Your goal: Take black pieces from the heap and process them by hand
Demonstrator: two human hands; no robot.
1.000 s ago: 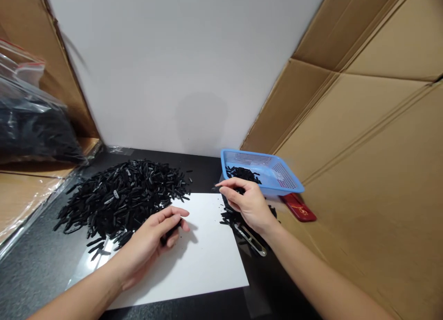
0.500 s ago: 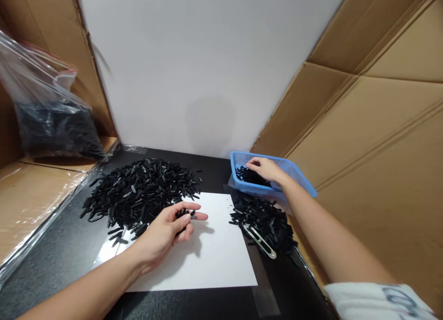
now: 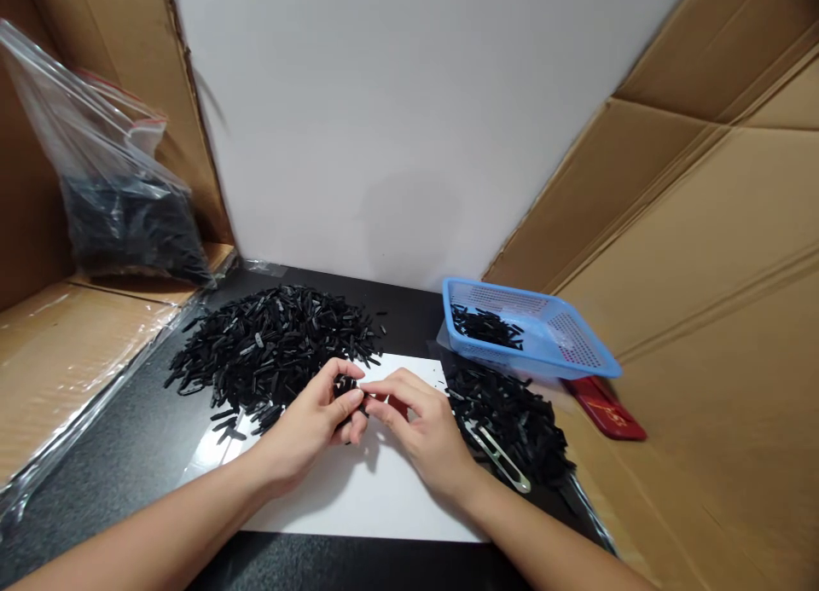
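My left hand (image 3: 307, 429) is curled around several small black strips (image 3: 345, 386) above a white sheet (image 3: 333, 516). My right hand (image 3: 428, 429) meets it there, thumb and fingertips pinched together at the left thumb and the strips. What lies between the right fingertips is too small to make out. Behind the left hand spreads a large heap of black strips (image 3: 275, 339). A smaller black pile (image 3: 512, 412) lies beyond the right hand, with a pale slotted tool (image 3: 502, 459) resting on its near side.
A blue perforated basket (image 3: 550, 365) with black strips in its left end stands at the back right. Near it lies a red flat object (image 3: 605, 408). A clear zip bag (image 3: 131, 220) of dark pieces sits at the left. Cardboard walls (image 3: 723, 258) flank the dark table (image 3: 147, 454).
My right hand has left the blue basket and come down left to my left hand. The left hand stays over the sheet with its fingers curled in more. The view has shifted slightly.
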